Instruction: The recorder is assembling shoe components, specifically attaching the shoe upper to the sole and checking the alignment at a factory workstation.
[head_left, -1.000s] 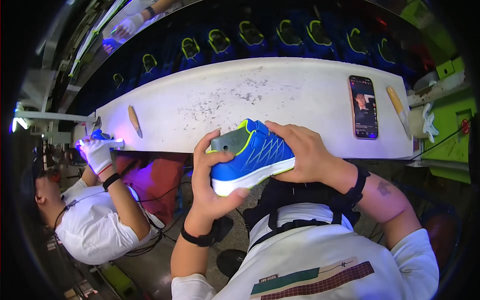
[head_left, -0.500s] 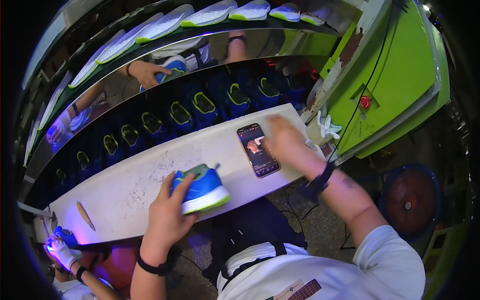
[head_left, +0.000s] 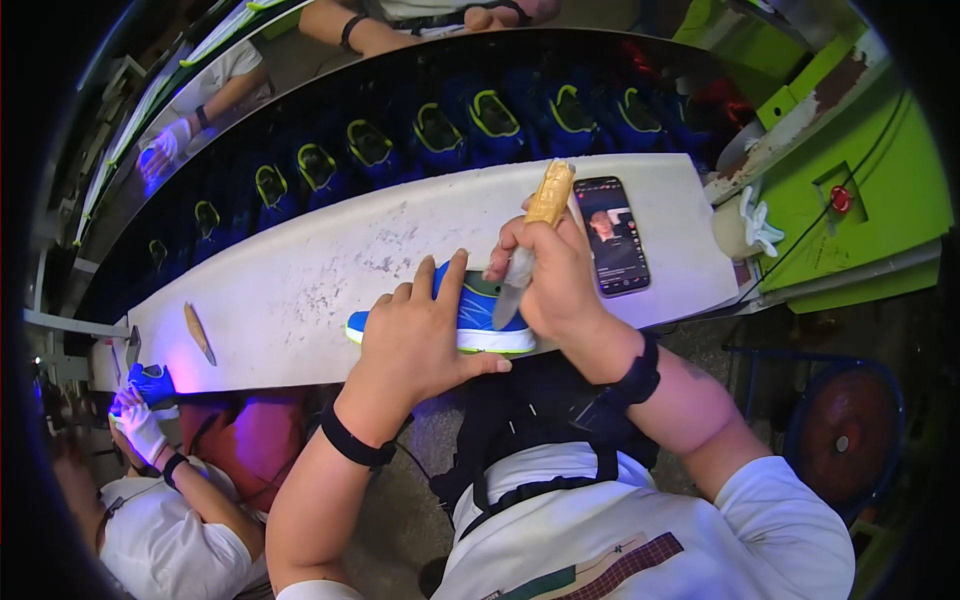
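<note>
While a long white table (head_left: 290, 250) is stretching ahead, a blue shoe (head_left: 476, 308) is being held at its near edge by the left hand (head_left: 410, 335), fingers spread, and the right hand (head_left: 555, 262) is gripping a yellow-handled knife (head_left: 550, 195) whose blade is pointing toward the shoe's heel end.

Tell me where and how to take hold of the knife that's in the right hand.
Best take the knife by its tan handle, on the end jutting out of the right hand, coming from the far side of the white worktable. That end points up and away from the person, while the grey blade points back toward the blue shoe, so this approach should avoid it.
</note>
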